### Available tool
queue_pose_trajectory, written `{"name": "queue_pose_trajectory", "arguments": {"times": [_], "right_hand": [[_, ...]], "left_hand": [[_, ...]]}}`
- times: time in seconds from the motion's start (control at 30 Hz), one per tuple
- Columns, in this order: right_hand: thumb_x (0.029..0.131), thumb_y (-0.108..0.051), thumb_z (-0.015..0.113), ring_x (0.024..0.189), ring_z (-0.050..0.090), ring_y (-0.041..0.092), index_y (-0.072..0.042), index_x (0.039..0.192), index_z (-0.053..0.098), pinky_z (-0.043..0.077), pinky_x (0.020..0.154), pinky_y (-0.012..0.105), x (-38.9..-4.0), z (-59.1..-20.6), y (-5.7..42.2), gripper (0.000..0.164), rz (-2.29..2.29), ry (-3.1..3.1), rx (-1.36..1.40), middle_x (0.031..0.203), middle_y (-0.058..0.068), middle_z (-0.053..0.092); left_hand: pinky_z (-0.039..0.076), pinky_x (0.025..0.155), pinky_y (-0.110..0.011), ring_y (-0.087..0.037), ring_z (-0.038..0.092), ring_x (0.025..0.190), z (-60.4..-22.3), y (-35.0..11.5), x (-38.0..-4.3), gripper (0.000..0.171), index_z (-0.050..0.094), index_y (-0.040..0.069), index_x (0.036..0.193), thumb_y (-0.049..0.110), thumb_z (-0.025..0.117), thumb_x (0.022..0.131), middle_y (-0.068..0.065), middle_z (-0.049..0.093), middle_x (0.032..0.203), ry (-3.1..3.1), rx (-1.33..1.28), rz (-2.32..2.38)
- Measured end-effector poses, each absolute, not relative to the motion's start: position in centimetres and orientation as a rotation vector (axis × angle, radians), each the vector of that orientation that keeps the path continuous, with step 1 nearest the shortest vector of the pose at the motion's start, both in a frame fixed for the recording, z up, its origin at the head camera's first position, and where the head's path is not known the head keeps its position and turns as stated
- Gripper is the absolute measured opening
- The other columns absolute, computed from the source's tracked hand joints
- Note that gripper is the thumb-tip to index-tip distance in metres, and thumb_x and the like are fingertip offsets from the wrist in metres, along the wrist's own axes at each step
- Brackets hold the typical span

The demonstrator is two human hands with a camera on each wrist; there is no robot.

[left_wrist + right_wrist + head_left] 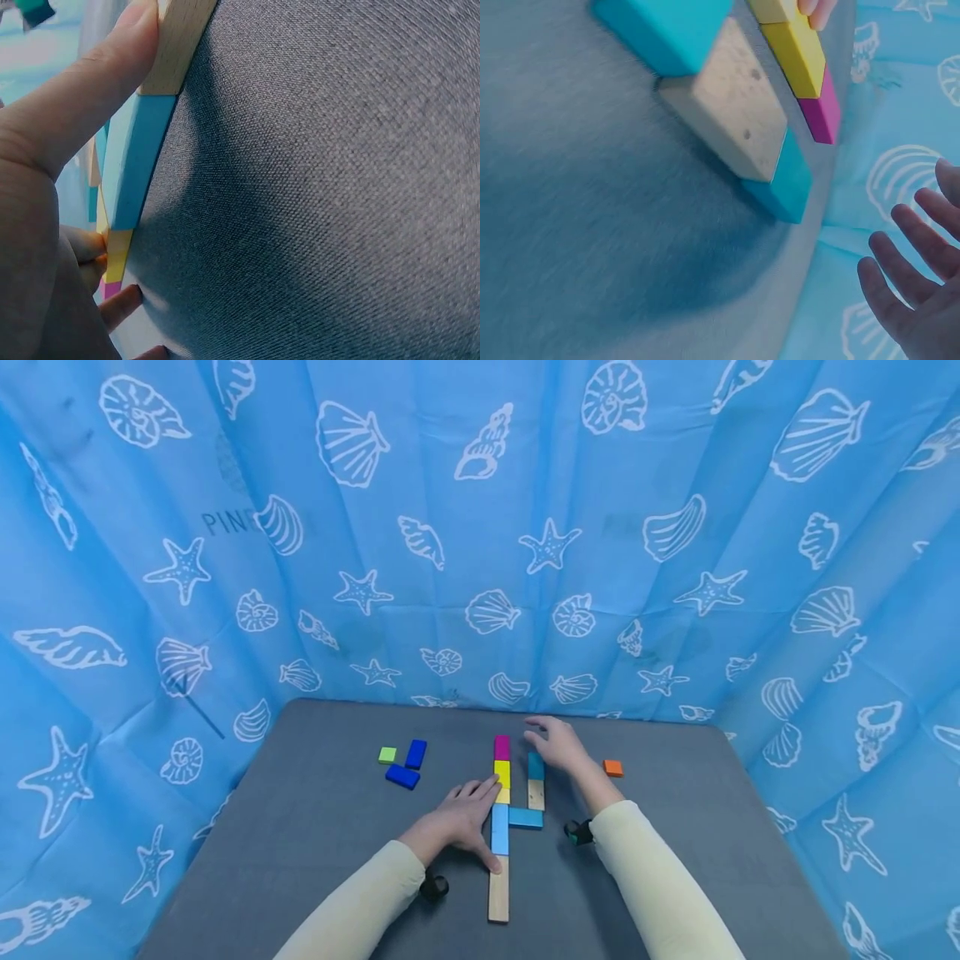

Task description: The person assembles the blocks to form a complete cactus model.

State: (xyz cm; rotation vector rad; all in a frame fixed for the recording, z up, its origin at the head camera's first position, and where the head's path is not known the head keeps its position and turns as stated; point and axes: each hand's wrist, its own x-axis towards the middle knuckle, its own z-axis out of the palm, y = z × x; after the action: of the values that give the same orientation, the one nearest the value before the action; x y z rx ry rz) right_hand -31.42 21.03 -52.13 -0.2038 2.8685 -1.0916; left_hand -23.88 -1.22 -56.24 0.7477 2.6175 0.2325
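My left hand (463, 817) is spread wide along the block column, thumb on the plain wood block (498, 893), fingertips up by the yellow block (502, 772), with the light blue block (499, 829) between. Hard to say from here if those fingertips press or just rest. My right hand (558, 747) is open, fingers loosely spread and holding nothing, just beside the teal block (536, 766), which sits end to end with the knotty wood block (536, 795). The orange block (612, 768) lies off to the right.

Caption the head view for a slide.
Left hand touching a row of colored and plain blocks, right hand open near a teal block, blue shell-print curtain behind.
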Motion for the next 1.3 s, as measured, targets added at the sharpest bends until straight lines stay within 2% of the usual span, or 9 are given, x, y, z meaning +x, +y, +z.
{"name": "queue_pose_trajectory", "arguments": {"times": [0.3, 0.53, 0.77, 1.0, 1.13, 1.3], "right_hand": [[0.102, -0.023, 0.061, 0.135, 0.05, 0.038, -0.007, 0.142, 0.057, 0.042, 0.108, 0.057, -27.9, -52.1, 23.3, 0.043, -1.093, 2.96, -0.212, 0.145, 0.017, 0.055], [0.1, -0.016, 0.064, 0.131, 0.052, 0.042, -0.005, 0.14, 0.059, 0.044, 0.104, 0.059, -26.5, -52.7, 26.2, 0.042, -1.084, 3.02, -0.208, 0.143, 0.021, 0.056], [0.098, -0.012, 0.066, 0.131, 0.051, 0.045, -0.005, 0.141, 0.057, 0.044, 0.103, 0.06, -26.7, -53.4, 28.8, 0.045, -1.021, 3.016, -0.124, 0.146, 0.024, 0.052], [0.089, -0.002, 0.073, 0.139, 0.035, 0.052, 0.0, 0.141, 0.055, 0.033, 0.11, 0.065, -27.7, -54.7, 32.2, 0.056, -0.936, 2.983, -0.064, 0.152, 0.028, 0.042], [0.084, 0.002, 0.074, 0.136, 0.037, 0.053, 0.001, 0.142, 0.054, 0.035, 0.108, 0.065, -27.9, -55.2, 33.7, 0.061, -0.916, 2.918, -0.012, 0.15, 0.031, 0.042], [0.091, -0.006, 0.072, 0.134, 0.041, 0.052, -0.003, 0.144, 0.054, 0.036, 0.106, 0.066, -28.1, -55.4, 34.6, 0.056, -0.877, 2.834, 0.072, 0.148, 0.033, 0.043]], "left_hand": [[0.021, 0.123, -0.051, -0.024, 0.02, 0.153, -56.2, -1.3, -23.8, 0.139, 0.014, 0.022, 0.164, 0.081, 0.08, 0.056, 0.005, 0.007, 0.171, 2.618, 0.748, 0.24], [0.021, 0.123, -0.051, -0.025, 0.02, 0.153, -56.2, -1.2, -23.9, 0.139, 0.014, 0.022, 0.164, 0.081, 0.08, 0.056, 0.005, 0.007, 0.171, 2.616, 0.751, 0.241], [0.02, 0.123, -0.052, -0.025, 0.019, 0.153, -56.3, -1.2, -23.9, 0.138, 0.013, 0.022, 0.164, 0.079, 0.081, 0.058, 0.004, 0.006, 0.171, 2.609, 0.748, 0.24], [0.02, 0.123, -0.051, -0.024, 0.019, 0.153, -56.3, -1.2, -23.8, 0.139, 0.014, 0.022, 0.164, 0.081, 0.08, 0.057, 0.005, 0.007, 0.171, 2.608, 0.749, 0.24], [0.02, 0.123, -0.052, -0.025, 0.019, 0.153, -56.5, -1.2, -23.9, 0.138, 0.014, 0.021, 0.164, 0.079, 0.081, 0.058, 0.004, 0.007, 0.171, 2.609, 0.743, 0.238], [0.02, 0.123, -0.052, -0.025, 0.019, 0.153, -56.4, -1.1, -23.9, 0.138, 0.014, 0.022, 0.164, 0.079, 0.081, 0.057, 0.005, 0.007, 0.171, 2.608, 0.739, 0.242]]}}
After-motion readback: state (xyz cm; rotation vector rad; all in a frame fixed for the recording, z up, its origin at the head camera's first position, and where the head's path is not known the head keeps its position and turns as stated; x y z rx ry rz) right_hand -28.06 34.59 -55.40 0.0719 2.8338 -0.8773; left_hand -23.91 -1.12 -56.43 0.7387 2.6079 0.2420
